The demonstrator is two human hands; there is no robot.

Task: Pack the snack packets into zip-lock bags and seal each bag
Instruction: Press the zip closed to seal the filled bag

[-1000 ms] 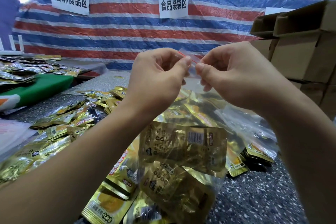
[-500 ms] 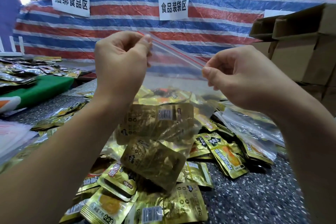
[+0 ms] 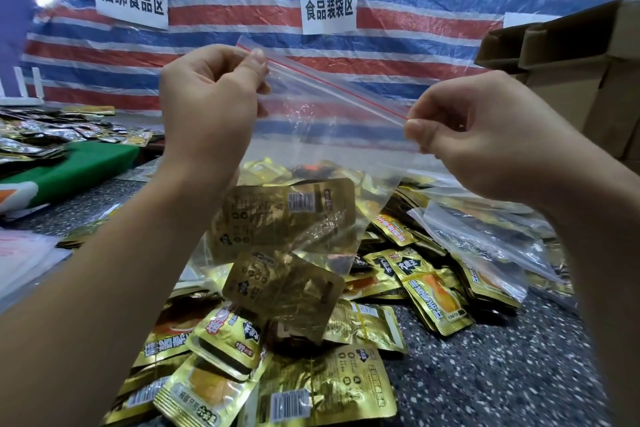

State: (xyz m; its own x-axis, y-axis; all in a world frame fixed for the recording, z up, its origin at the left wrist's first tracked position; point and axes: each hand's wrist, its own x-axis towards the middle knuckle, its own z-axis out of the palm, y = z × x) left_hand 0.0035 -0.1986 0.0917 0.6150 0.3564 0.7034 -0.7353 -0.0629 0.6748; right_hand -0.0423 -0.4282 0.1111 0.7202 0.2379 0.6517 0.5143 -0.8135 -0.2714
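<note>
a clear plastic zip-lock bag with a red seal line [image 3: 322, 135] is held up in the air above the dark speckled table [image 3: 502, 357]. its top left corner is pinched by the left hand [image 3: 211, 107] between thumb and curled fingers. its top right corner is pinched by the right hand [image 3: 485, 135] in the same manner, and the seal strip is stretched taut between them, sloping down to the right. two gold foil snack packets [image 3: 284, 246] are contained in the hanging bag. a pile of loose gold snack packets [image 3: 398, 288] is spread on the table beneath it.
</note>
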